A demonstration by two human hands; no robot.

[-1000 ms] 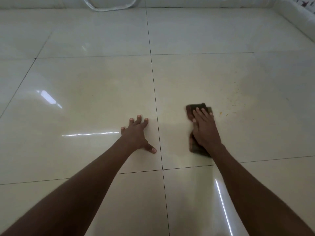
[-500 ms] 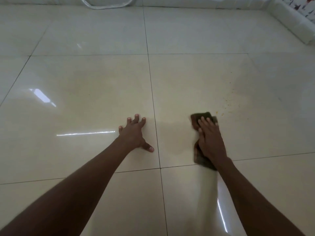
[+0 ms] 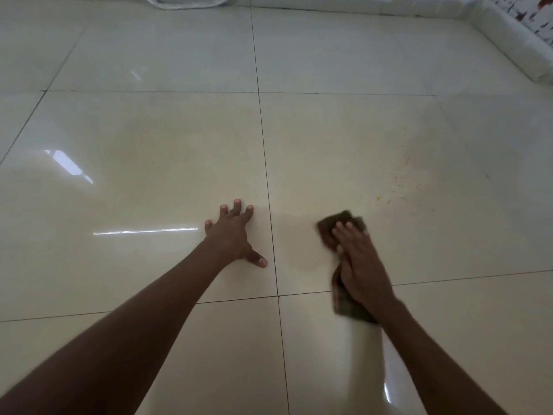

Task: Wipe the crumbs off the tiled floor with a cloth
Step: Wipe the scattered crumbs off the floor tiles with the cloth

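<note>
A dark brown cloth (image 3: 341, 223) lies flat on the glossy cream tiled floor (image 3: 179, 163). My right hand (image 3: 359, 262) presses down on the cloth with straight fingers, and the cloth shows past the fingertips and beside the wrist. Small orange crumbs (image 3: 398, 184) are scattered on the tile beyond and to the right of the cloth, a short gap away from it. My left hand (image 3: 233, 238) rests flat on the neighbouring tile to the left, fingers spread, holding nothing.
Dark grout lines cross the floor between the two hands. A white rolled bolster or cushion (image 3: 514, 43) lines the far right edge, and a white curved object (image 3: 185, 3) sits at the top edge. A damp-looking patch lies between the hands.
My right hand has slid the cloth back toward me and slightly right, away from the crumbs. My left hand has stayed planted on the floor.
</note>
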